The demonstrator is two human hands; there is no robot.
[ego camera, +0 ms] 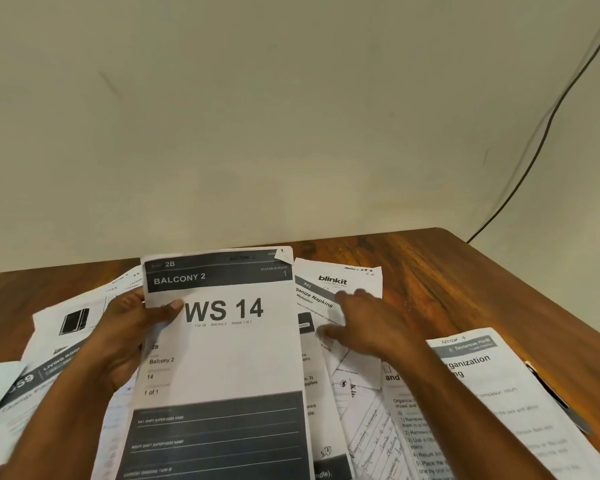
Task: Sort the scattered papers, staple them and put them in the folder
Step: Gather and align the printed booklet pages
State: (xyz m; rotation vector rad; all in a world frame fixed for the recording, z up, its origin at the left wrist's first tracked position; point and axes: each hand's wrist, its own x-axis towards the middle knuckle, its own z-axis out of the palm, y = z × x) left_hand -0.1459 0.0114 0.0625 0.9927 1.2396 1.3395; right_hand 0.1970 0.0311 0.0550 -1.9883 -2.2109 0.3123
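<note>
Head: L hand [129,336] gripping sheet [222,341], probably.

I am reading the top sheet [222,341]: "2B", "BALCONY 2", "STATION IN ROOM 1", "WS 14", "Balcony 2", "14", "1 of 1". The receipt [340,282] behind is showing "blinkit". Another page [312,299] is reading "961" and "Napkins". The right-hand page [492,375] is showing handwritten "SECTION 4". The left page [49,368] is showing "LIVING ROOM".

My desk [465,271] is reddish-brown wood with dark grain. The WS 14 sheet [222,355] is white with charcoal bands and black lettering. Behind, a cream wall [257,116], a black cable [534,140].
</note>
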